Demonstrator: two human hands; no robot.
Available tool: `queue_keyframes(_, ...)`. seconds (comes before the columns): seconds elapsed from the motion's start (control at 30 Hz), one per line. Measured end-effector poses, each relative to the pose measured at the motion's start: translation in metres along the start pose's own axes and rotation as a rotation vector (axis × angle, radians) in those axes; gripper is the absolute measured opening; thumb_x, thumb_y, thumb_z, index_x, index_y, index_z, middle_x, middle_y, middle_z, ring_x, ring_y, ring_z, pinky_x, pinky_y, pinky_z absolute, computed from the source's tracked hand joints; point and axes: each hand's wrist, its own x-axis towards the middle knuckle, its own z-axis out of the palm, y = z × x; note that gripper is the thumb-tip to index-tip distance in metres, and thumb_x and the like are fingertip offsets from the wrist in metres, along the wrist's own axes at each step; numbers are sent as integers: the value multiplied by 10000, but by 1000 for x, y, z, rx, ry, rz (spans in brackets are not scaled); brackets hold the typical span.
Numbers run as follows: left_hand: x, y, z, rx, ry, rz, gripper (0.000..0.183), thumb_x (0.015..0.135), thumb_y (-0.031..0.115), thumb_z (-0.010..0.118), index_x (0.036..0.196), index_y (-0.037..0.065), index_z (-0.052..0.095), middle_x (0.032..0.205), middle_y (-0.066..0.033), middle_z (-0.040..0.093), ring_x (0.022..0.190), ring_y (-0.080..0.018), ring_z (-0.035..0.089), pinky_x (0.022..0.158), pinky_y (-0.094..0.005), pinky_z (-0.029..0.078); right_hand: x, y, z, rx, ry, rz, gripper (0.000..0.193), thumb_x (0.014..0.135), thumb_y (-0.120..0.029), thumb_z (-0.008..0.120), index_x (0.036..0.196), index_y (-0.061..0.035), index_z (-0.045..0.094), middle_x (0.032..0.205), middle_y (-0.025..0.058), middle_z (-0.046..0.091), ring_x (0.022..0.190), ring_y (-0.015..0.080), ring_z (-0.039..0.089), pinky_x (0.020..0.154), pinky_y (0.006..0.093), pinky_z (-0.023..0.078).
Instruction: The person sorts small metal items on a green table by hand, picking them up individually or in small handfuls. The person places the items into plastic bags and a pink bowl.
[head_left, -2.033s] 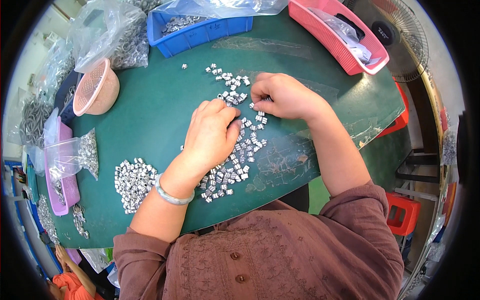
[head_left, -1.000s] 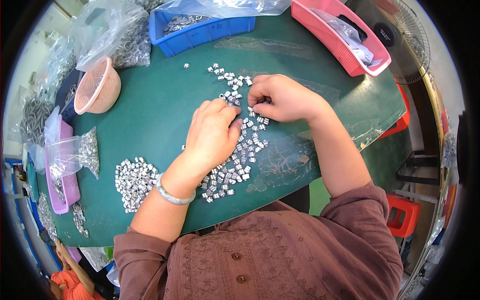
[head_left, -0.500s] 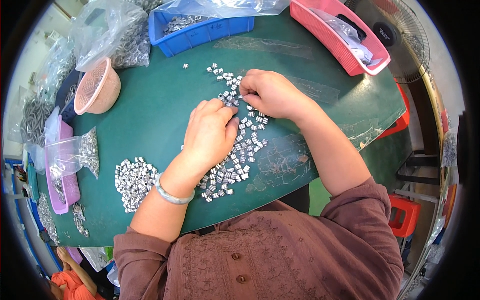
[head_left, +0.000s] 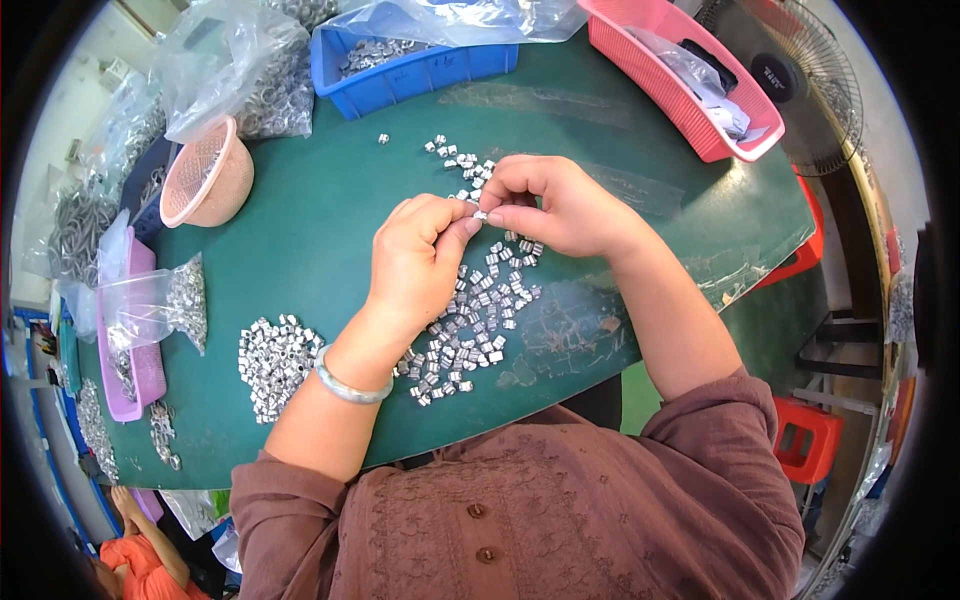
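Over the loose pile, my left hand point(head_left: 412, 258) and my right hand point(head_left: 565, 210) meet fingertip to fingertip. Between them is a small silver metal piece point(head_left: 480, 216), pinched from both sides by thumbs and forefingers. Around and beneath the hands, many more silver metal pieces point(head_left: 480, 310) lie scattered on the green table point(head_left: 310, 220), with a thin trail running away toward the far side. A second, denser heap of metal pieces point(head_left: 278, 365) sits to the left of my left forearm, which wears a pale bangle point(head_left: 350, 385).
At the far side stand a blue bin point(head_left: 420, 80) of metal parts and a pink basket point(head_left: 690, 90) near a fan point(head_left: 780, 75). To the left are a peach basket point(head_left: 208, 178), a purple basket point(head_left: 135, 370) and plastic bags point(head_left: 235, 70). Another person point(head_left: 145, 545) sits lower left.
My right hand has come down slightly toward me, and the fingertips of both hands have joined at one metal piece. Before, the hands were a little apart over the pile.
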Motion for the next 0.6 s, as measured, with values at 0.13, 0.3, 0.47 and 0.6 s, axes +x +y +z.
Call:
queue_keyframes(0.13, 1, -1, 0, -115, -55, -46, 49, 833, 18, 651, 878, 2, 660, 773, -55, 606, 736, -144, 563, 674, -258, 447, -1, 5, -3, 77, -22, -22, 104, 831, -64, 630, 904, 8, 644, 845, 99, 627, 736, 187, 595, 673, 296, 476)
queue_keyframes(0.3, 0, -4, 1, -158, -40, -44, 51, 807, 38, 665, 858, 34, 664, 761, -85, 616, 724, -233, 582, 665, -321, 465, 0, 3, -3, 25, -24, -74, 94, 833, -69, 629, 888, 5, 644, 831, 101, 625, 750, 200, 595, 676, 310, 473)
queue_keyframes(0.47, 0, -3, 0, -86, -67, -8, 51, 799, 31, 661, 848, 41, 653, 761, -87, 613, 732, -257, 575, 670, -337, 463, -1, 3, -3, -40, -36, -117, 89, 822, -74, 635, 877, -4, 644, 829, 103, 623, 752, 226, 600, 676, 324, 473)
queue_keyframes(0.6, 0, 1, -1, -40, -77, 26, 54, 787, 27, 664, 835, 44, 646, 757, -85, 607, 731, -273, 566, 670, -358, 459, -2, 5, -2, -72, -49, -134, 88, 811, -71, 637, 872, -8, 642, 833, 113, 619, 757, 263, 600, 685, 341, 476)
